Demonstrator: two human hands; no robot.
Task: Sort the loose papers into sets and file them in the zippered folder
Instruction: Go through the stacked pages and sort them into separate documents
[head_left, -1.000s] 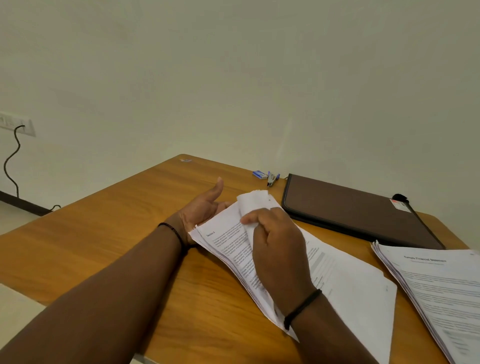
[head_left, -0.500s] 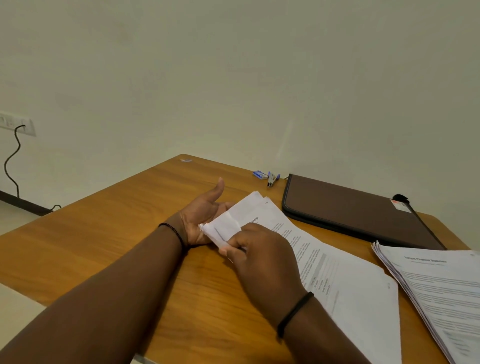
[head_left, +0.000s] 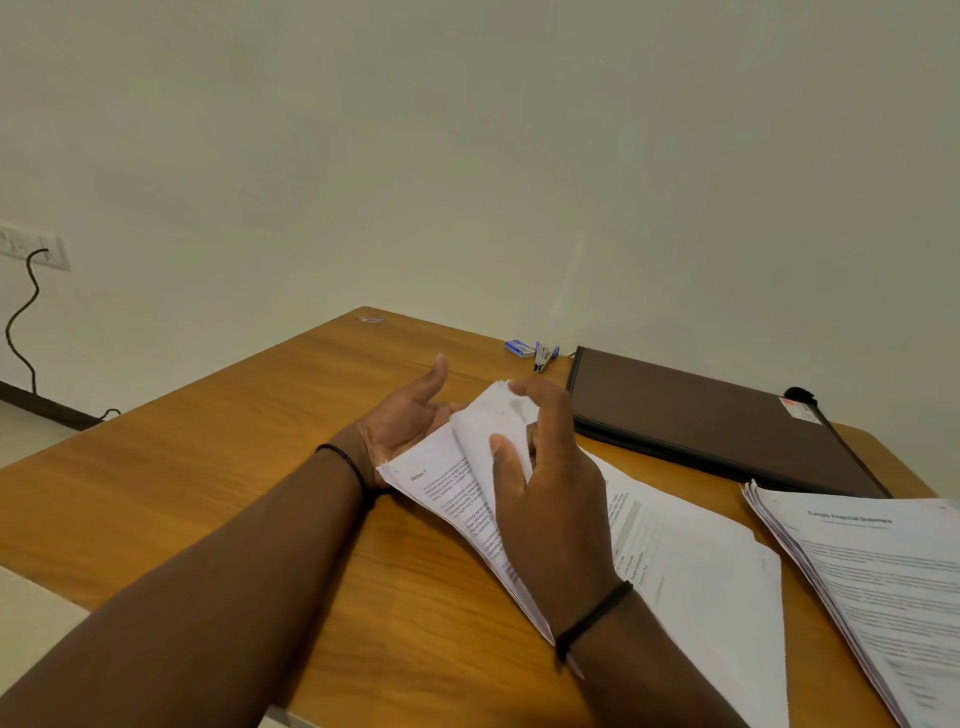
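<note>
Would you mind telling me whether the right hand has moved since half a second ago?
Yes. The right hand has lifted the page corner up and away from the person, toward the closed brown folder, which has stayed put.

Folder (head_left: 717, 421): lying far right on the bench (head_left: 234, 457).
Stapler (head_left: 543, 357): sitting just left of the folder.
Paper stack (head_left: 883, 582): lying near right, before the folder.
</note>
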